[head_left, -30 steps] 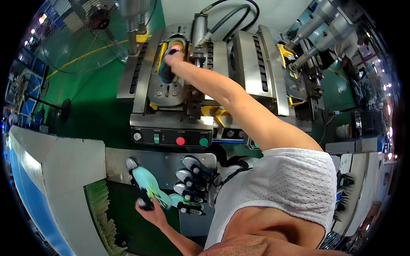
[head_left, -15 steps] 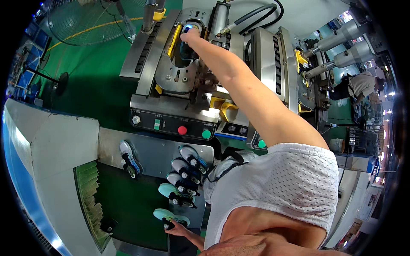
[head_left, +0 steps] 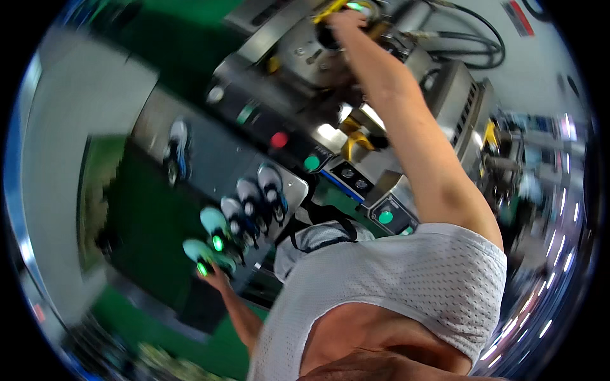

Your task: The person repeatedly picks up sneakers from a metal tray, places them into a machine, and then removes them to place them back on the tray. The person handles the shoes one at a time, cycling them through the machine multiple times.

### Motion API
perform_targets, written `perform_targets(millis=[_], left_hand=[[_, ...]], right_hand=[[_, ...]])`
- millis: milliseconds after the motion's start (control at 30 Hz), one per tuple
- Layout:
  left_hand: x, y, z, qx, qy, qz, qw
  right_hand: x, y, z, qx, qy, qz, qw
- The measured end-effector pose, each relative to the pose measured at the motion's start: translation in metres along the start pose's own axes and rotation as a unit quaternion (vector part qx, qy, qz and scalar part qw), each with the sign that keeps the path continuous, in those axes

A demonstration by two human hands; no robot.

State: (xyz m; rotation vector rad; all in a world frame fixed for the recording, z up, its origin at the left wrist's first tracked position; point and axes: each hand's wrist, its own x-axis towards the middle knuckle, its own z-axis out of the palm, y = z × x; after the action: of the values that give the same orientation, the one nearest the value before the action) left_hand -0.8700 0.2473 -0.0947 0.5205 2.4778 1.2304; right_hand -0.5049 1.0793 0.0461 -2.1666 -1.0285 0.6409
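Observation:
My right hand [head_left: 348, 24] reaches far forward into the metal press, fingers closed on a dark shoe [head_left: 326, 37] in its opening. Motion smears that grip, and the hand covers much of the shoe. A glowing light shows just beyond the fingers. Down at the left, my left hand [head_left: 216, 277] is closed around the dark end of a mint-green sports shoe [head_left: 194, 250], beside the metal shelf. Another mint-soled shoe [head_left: 212, 219] and several grey-and-blue shoes [head_left: 246, 189] lie in a row next to it.
A single shoe [head_left: 178, 147] lies at the shelf's [head_left: 219, 149] far left. The control panel [head_left: 257, 124] carries a red button [head_left: 279, 140] and a green button [head_left: 311, 163]. A second machine [head_left: 451, 101] with black hoses [head_left: 470, 44] stands to the right.
The whole view has turned and shifted, so the press sits higher and the picture is blurred. Both hands keep their places at the press and the mint-green shoe. Green glints now show by the left hand.

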Motion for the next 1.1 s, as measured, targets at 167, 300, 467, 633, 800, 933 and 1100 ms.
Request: perform_targets(millis=[167, 300, 467, 633, 800, 933, 1100], left_hand=[[0.045, 0.015, 0.032, 0.032, -0.024, 0.084, 0.996], [0.044, 0.003, 0.028, 0.067, -0.023, 0.013, 0.997], [0.036, 0.035, 0.02, 0.082, -0.016, -0.012, 0.996], [0.034, 0.039, 0.02, -0.028, -0.016, -0.01, 0.999], [0.036, 0.04, 0.01, -0.059, -0.057, -0.005, 0.997], [0.066, 0.039, -0.012, -0.101, -0.111, -0.068, 0.986], [0.187, 0.092, 0.013, -0.115, -0.159, -0.014, 0.981]], right_hand=[[0.062, 0.02, -0.065, 0.164, -0.232, -0.068, 0.956], [-0.16, -0.023, -0.125, 0.055, -0.083, -0.401, 0.911], [-0.344, 0.109, -0.128, -0.106, -0.102, -0.615, 0.775], [-0.381, 0.218, -0.103, -0.474, -0.146, -0.501, 0.709], [-0.421, 0.189, -0.087, -0.305, -0.19, -0.477, 0.802], [-0.517, 0.174, -0.085, -0.182, -0.269, -0.46, 0.826], [-0.601, 0.202, -0.07, -0.16, -0.334, -0.347, 0.862]])
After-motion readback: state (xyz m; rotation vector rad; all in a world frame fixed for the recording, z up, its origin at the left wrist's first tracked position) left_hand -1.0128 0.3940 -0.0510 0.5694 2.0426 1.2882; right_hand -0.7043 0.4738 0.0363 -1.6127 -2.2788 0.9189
